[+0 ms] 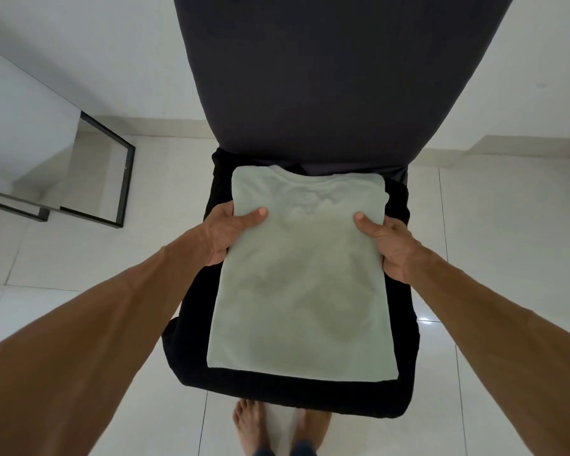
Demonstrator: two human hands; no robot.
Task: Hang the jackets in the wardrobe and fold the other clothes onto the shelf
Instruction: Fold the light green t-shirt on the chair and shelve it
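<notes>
A pale green T-shirt [305, 278], folded into a flat rectangle, lies on top of a folded black garment [290, 394]. My left hand [226, 233] grips the stack's left edge, thumb on top of the green shirt. On the right edge my right hand [387, 245] grips the same way. The fingers of both hands are hidden under the clothes. The stack is in front of me, over a dark chair.
A dark grey chair back [326, 77] rises behind the stack. A black-framed mirror or glass panel [112, 166] leans at the left by a white wall. The floor is white tile [507, 225]. My bare feet [254, 426] show below the stack.
</notes>
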